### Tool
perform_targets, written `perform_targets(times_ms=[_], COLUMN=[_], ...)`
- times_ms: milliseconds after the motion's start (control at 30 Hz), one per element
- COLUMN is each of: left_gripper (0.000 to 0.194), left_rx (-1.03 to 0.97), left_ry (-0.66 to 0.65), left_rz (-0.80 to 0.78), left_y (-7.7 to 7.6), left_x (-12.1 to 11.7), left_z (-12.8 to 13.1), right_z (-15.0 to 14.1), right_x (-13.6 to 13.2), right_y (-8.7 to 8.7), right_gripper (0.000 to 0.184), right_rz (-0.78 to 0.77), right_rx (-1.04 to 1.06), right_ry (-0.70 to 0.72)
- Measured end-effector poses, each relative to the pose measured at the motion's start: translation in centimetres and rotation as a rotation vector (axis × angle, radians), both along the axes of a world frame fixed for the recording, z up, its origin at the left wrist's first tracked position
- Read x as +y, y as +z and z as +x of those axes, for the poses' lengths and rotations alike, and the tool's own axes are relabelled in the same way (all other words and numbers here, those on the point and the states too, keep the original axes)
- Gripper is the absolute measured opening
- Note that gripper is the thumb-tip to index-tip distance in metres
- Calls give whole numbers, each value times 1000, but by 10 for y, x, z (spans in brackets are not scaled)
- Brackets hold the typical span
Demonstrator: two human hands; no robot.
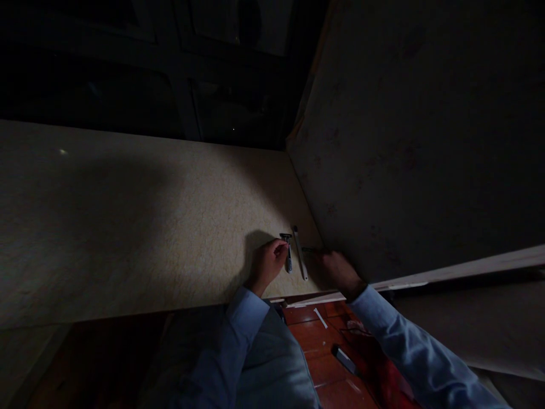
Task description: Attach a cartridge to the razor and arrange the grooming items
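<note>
Prob. lining-up: my L hand (269,262) pinches razor (290,261), R hand (339,270) clamps blurry dark stick (308,250); next needs careful set-down.

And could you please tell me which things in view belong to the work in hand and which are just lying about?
Apparently in use:
razor, at the left hand
pale slim stick, lying between the hands
thin dark item, at the right hand

Apparently just lying about:
white strip, on the floor
dark-and-white object, also there
</note>
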State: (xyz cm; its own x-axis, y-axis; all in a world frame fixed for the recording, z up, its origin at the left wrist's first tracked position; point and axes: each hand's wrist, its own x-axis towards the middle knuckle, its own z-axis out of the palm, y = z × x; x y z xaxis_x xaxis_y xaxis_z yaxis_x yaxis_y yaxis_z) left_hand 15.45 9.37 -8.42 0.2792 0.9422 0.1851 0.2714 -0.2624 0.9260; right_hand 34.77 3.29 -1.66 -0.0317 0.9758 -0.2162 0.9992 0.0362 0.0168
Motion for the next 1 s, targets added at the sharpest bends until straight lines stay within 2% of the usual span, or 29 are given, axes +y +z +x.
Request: perform_targets(times_ms=[167,367,533,767,1000], left_gripper=[14,15,15,14,15], left_rx=[-11,-25,-29,-28,-23], left_ry=[15,11,14,7,10], left_rz=[12,6,9,12,17], left_y=[-2,-4,-4,-4,-7], left_x=[0,1,1,1,1], left_z=[0,1,1,1,1], right_z=[-3,-9,-9,-8,-12], right_x=[4,14,15,20,23], right_y=[2,5,7,2,9], right_gripper=[45,38,39,41,38], right_rz=[-88,-69,-55,-43,-85], right_rx=[-10,76,118,88,53], right_ry=[46,78,96,120,135])
